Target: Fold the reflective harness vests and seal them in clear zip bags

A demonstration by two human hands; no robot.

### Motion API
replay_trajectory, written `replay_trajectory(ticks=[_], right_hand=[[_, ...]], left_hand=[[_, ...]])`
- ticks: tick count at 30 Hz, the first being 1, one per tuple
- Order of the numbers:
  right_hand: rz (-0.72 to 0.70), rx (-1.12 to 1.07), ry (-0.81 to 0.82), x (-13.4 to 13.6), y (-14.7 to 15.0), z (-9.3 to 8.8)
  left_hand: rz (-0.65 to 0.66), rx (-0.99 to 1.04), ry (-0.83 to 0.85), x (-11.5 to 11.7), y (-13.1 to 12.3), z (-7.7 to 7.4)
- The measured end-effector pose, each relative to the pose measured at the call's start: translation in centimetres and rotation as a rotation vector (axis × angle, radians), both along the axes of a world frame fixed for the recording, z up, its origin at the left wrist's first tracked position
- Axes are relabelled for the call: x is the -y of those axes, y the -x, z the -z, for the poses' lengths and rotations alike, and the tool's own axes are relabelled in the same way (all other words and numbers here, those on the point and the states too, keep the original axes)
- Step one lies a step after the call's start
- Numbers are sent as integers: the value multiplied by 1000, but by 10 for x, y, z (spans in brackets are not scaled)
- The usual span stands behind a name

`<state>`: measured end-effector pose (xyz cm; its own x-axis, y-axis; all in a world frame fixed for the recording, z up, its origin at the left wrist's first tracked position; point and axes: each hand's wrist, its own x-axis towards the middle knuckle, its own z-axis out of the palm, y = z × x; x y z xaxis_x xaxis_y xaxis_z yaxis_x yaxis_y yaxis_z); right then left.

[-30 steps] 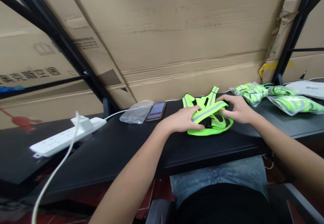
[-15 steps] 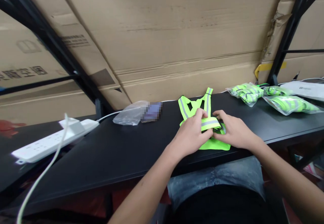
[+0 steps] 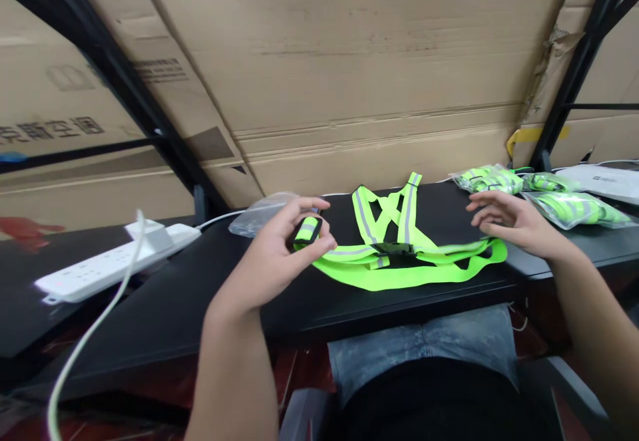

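A neon-yellow reflective vest (image 3: 379, 280) with grey stripes lies on the black table. Its crossed shoulder straps point toward the back, and its waist band is stretched out sideways. A black buckle (image 3: 394, 249) shows at the middle of the band. My left hand (image 3: 272, 255) curls around the band's left end, where a black-edged loop shows between thumb and fingers. To the right of the band, my right hand (image 3: 519, 223) is raised with its fingers apart, holding nothing. The band's right end lies just below and left of those fingers.
Clear bags with folded yellow vests (image 3: 574, 208) lie at the right, near a white flat packet (image 3: 604, 181). A clear plastic bag (image 3: 259, 213) is behind my left hand. The white power strip (image 3: 120, 261) and its cable sit at the left. Cardboard (image 3: 349, 82) stands behind the table.
My hands have moved far apart, left and right, from the middle of the vest. The bunched waist band is now spread wide, and my right hand has let go of it.
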<state>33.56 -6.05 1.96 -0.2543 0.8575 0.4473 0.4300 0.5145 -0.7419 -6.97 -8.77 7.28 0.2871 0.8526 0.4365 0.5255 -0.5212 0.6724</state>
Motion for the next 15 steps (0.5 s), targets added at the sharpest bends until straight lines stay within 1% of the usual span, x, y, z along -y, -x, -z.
replay_trajectory(ticks=[2,4,5,7,8,9,10,12,14,15], right_hand=[[69,90,-25,6,-7,-6],[104,185,-42,15,-2,-13],[92,222,-46,20,5,-16],[19,299,-74,29,24,-20],[-37,352,-87,33,36,-21],[-102,404,-101,36,47,-20],[-157,461,-97,38,57,-19],[-216,561,-69,38,72,-14],[-241,614,-23,35,76,-8],[-246,622,-3,33,74,-6]], left_hand=[[35,-117,83,2,9,-1],[34,-176,137,2,12,-1],[7,-167,120,1,12,0],[-81,-100,-5,0,6,-1],[-115,-82,-70,-1,2,-1],[-122,-96,-104,-1,-3,0],[-95,-140,-102,0,-9,1],[29,-281,-19,0,-21,7],[154,-396,64,0,-31,21],[191,-421,81,0,-35,29]])
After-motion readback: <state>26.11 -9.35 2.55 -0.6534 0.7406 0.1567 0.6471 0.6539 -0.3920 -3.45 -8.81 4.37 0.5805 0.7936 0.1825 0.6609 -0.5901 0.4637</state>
